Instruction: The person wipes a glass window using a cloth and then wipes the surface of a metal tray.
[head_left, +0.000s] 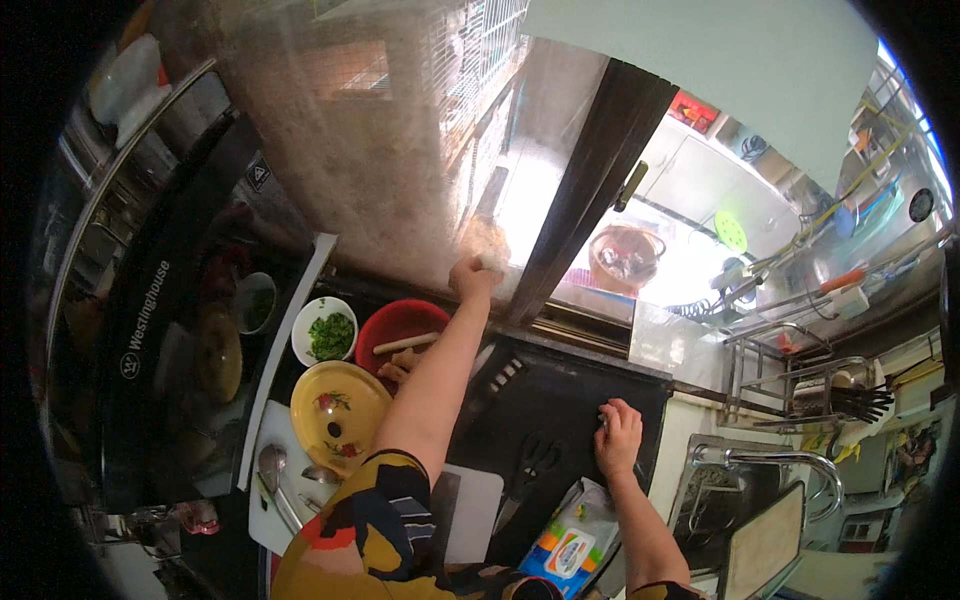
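Observation:
My left hand (474, 277) reaches forward to the foot of the wall beside a bright gap. Its fingers are closed on a small white thing (492, 262), perhaps a wipe. A blurred tan patch shows just beyond; I cannot tell what it is. My right hand (619, 439) rests near the right edge of the black countertop (570, 397), fingers curled; whether they hold anything is unclear. Below it lies a pack of wet wipes (571, 547). Black-handled scissors (529, 469) lie between my arms. Under my left forearm sits a red bowl (373, 324) with a wooden stick and pale brown pieces.
Left stand a white bowl of chopped greens (330, 337), a yellow floral plate (326, 420) and a ladle (274, 465) on a white board (262, 517). A Westinghouse appliance (172, 315) borders them. Rightward are a sink tap (780, 456) and a metal rack (757, 375). A dark post (592, 180) rises ahead.

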